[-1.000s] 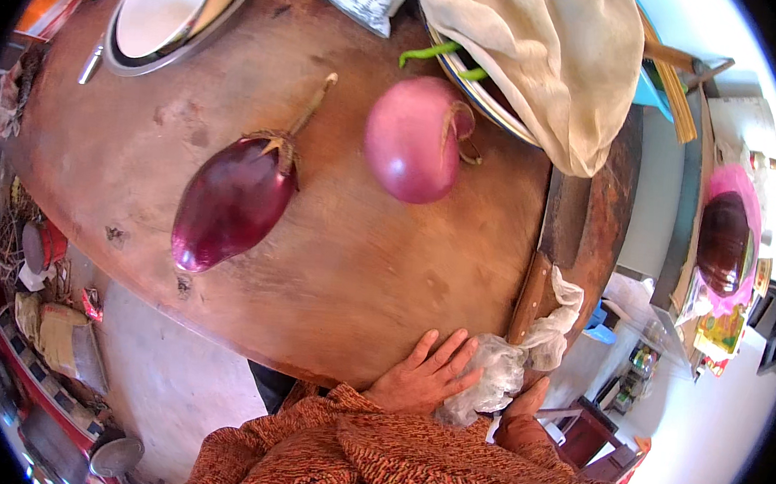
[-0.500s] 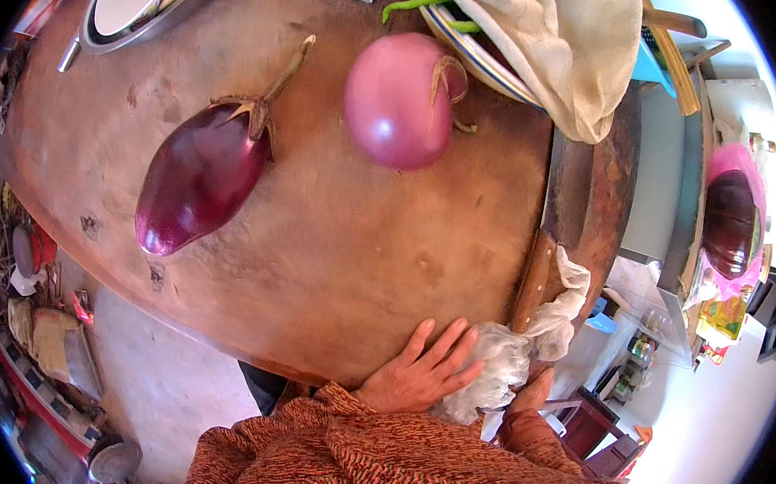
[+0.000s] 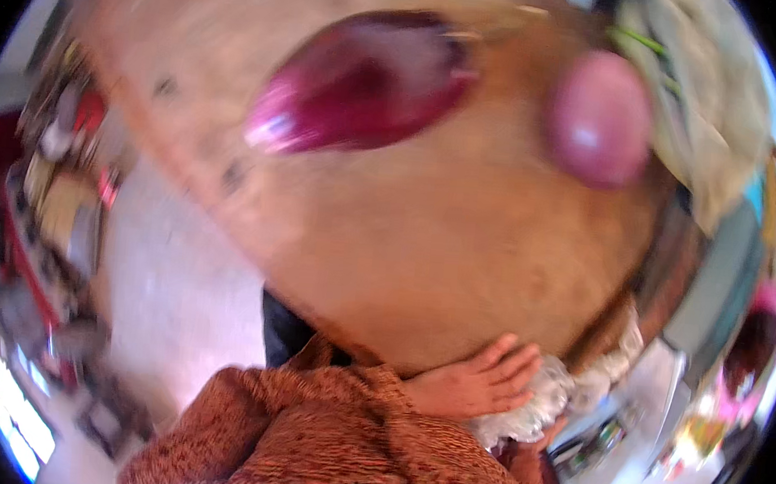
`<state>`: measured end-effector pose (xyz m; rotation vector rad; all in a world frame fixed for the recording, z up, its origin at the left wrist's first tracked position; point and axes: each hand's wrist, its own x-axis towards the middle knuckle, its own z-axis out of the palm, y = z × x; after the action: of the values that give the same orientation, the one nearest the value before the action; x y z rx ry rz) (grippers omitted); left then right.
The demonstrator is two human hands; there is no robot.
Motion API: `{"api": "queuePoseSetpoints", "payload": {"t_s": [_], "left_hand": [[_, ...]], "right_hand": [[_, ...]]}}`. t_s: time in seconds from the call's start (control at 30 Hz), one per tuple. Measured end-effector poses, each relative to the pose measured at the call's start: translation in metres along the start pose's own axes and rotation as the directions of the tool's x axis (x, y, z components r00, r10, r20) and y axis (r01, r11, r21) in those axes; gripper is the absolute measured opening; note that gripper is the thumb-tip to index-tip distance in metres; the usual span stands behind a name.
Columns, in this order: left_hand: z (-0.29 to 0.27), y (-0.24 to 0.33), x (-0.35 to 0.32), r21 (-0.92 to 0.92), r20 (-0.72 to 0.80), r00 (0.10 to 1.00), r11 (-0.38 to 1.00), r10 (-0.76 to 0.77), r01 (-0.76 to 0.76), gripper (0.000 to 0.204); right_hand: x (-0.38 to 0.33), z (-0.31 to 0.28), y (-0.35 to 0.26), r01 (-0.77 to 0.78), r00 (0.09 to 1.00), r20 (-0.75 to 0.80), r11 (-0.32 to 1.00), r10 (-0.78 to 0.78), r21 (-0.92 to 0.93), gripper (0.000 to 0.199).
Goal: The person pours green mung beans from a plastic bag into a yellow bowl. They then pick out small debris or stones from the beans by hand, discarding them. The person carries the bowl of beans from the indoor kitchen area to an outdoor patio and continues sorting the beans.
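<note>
At the frame's lower right, the left hand (image 3: 475,385) lies with fingers outstretched, unclamped, beside crumpled clear plastic (image 3: 540,409) near the edge of the table (image 3: 404,270); the right hand's (image 3: 554,433) grip I cannot tell. Light, flat pressure probably suits such slippery film.

The long eggplant (image 3: 353,96) is deep purple, turning bright magenta with a white glint at its tip; the round eggplant (image 3: 599,119) is dusty pink. The table (image 3: 388,242) is warm brown with 2 dark blotches near its left edge. The cloth (image 3: 709,94) is cream, the 2 chillies (image 3: 640,39) bright green, the plastic bag (image 3: 539,404) milky white. The sweater (image 3: 302,443) is rust-orange, flecked with black. The floor (image 3: 178,290) is pale lilac-grey.
</note>
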<state>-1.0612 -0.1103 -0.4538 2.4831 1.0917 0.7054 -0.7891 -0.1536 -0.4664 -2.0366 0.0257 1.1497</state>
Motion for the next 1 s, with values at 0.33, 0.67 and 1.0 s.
{"api": "queuePoseSetpoints", "payload": {"t_s": [0.33, 0.67, 1.0], "left_hand": [[0.035, 0.045, -0.083, 0.003, -0.252, 0.962, 0.994, -0.105, 0.109, 0.036], [0.001, 0.058, -0.117, -0.048, -0.114, 0.993, 0.998, 0.025, -0.030, 0.035], [-0.015, 0.106, -0.136, -0.012, -0.127, 0.989, 0.997, 0.075, -0.077, 0.043]], "right_hand": [[-0.007, 0.037, 0.104, 0.123, 0.974, 0.221, 0.939, -0.052, -0.322, 0.060], [-0.004, -0.004, 0.109, 0.363, 0.925, 0.243, 0.866, -0.291, -0.344, 0.056], [-0.031, -0.039, 0.121, 0.515, 0.848, 0.305, 0.809, -0.433, -0.283, 0.052]]}}
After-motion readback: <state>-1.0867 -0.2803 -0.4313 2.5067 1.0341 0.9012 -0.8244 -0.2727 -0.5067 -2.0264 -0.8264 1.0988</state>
